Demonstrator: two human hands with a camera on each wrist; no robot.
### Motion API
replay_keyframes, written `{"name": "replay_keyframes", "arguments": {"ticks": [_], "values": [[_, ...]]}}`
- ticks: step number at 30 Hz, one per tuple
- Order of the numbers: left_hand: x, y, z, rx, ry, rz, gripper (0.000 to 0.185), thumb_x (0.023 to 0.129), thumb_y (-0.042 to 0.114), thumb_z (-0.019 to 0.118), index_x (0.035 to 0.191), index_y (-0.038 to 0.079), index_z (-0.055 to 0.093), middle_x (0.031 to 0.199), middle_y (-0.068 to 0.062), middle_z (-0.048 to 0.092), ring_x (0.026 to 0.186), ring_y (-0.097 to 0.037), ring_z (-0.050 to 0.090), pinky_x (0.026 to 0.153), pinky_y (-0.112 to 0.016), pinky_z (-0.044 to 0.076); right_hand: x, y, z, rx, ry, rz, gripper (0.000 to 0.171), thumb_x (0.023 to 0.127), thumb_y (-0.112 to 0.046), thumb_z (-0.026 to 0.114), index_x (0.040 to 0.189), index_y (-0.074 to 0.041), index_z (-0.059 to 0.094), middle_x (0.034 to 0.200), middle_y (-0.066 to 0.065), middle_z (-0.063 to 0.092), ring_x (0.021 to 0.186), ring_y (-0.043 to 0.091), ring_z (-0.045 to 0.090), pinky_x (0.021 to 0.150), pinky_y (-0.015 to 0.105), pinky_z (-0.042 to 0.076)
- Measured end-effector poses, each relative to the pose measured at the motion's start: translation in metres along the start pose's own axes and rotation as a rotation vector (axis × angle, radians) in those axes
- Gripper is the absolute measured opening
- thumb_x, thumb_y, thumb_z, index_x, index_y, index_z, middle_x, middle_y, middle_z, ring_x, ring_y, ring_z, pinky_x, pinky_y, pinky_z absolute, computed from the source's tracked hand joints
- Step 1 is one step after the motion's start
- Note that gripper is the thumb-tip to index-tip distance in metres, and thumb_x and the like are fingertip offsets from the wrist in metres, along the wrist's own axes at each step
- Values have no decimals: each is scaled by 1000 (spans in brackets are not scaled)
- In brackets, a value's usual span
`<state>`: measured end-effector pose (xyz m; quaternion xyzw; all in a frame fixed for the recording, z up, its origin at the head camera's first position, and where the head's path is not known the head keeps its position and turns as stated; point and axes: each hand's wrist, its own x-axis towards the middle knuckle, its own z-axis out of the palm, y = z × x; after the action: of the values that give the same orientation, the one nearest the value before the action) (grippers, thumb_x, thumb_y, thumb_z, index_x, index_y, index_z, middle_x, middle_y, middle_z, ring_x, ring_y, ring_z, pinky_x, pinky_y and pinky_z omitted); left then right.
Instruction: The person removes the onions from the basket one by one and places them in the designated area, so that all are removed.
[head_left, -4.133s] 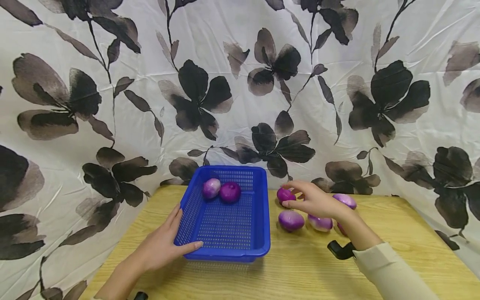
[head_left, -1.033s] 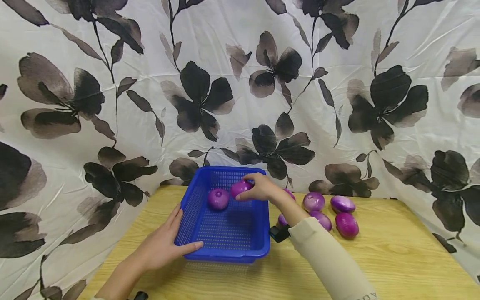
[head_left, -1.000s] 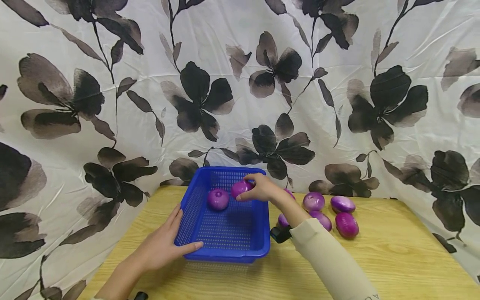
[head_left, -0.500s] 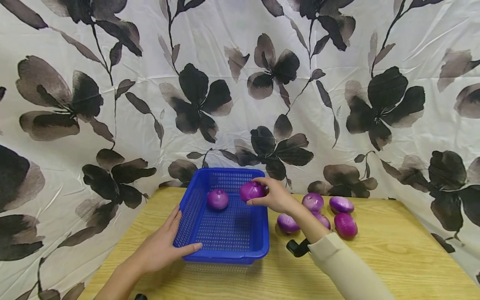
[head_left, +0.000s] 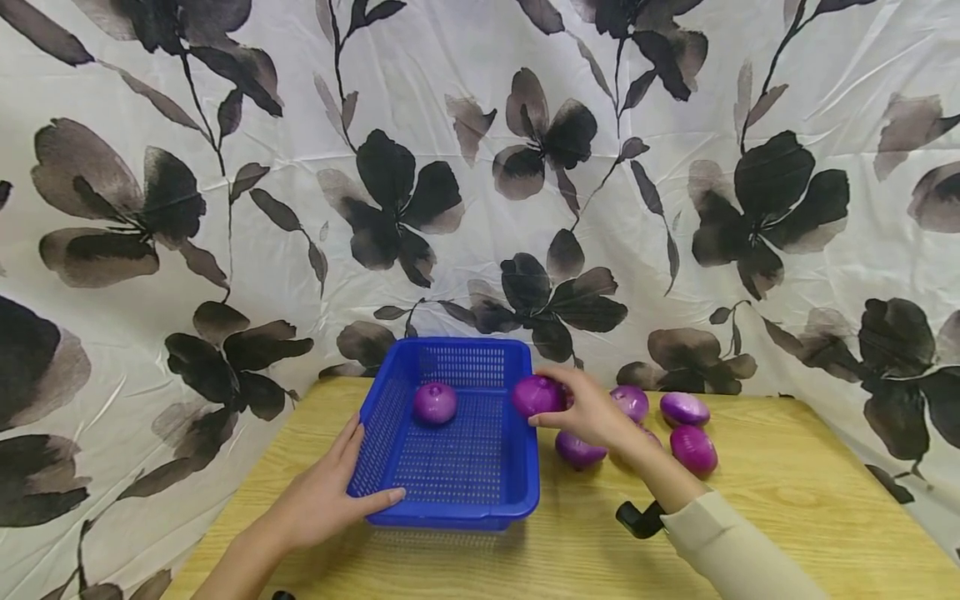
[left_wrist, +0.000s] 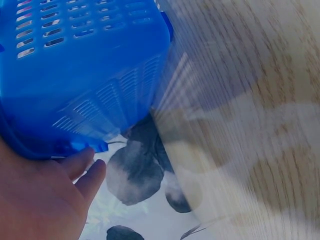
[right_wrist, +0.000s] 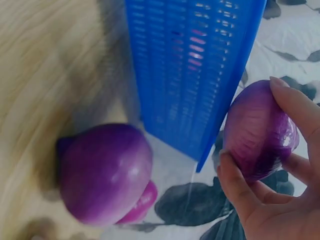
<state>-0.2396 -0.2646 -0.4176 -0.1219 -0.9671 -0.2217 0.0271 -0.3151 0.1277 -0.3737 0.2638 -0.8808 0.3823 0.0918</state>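
Head camera looked down on a yellow wooden table (head_left: pixel 787 517) with a blue basket (head_left: pixel 450 500) on it and a flowered cloth (head_left: pixel 225 167) hung behind. The left hand (head_left: pixel 318 500) lay against the basket's near left corner, fingers straight and a little spread, the thumb along the front rim. The right hand (head_left: pixel 592 412) pinched a purple onion (head_left: pixel 536 395) between thumb and fingers, up in the air just over the basket's right rim. One more onion (head_left: pixel 435 402) sat inside the basket near the back. Four other onions lay on the table to the right of the basket: one (head_left: pixel 579 450) just under the right hand, one (head_left: pixel 632 402) behind the hand, and two more (head_left: pixel 684 409) (head_left: pixel 693 450) further right. A small black thing (head_left: pixel 639 518) showed at the right wrist. The right wrist camera showed what the head camera could not: the fingers (right_wrist: pixel 295 110) and thumb curled round the held onion (right_wrist: pixel 257 132), the basket's slotted side wall (right_wrist: pixel 195 75) right beside it, and a table onion (right_wrist: pixel 105 172) close below with another peeking out behind it. The left wrist camera was blurry, but it showed the basket's corner (left_wrist: pixel 80 95) from outside, with the left hand's fingers (left_wrist: pixel 85 172) straight and touching the rim's edge.
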Motion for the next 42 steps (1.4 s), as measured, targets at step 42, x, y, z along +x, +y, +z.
{"name": "replay_keyframes", "arguments": {"ticks": [42], "values": [[2,0,0,-4,7,23,125,82,81,61,164,2,7,171,-18,7,144,-52,34,104,-71,39,-99,33,-15,-7,-248,38,65,82,-38,87,133,-7,61,121,7,66,105,27,64,85,31,56]]}}
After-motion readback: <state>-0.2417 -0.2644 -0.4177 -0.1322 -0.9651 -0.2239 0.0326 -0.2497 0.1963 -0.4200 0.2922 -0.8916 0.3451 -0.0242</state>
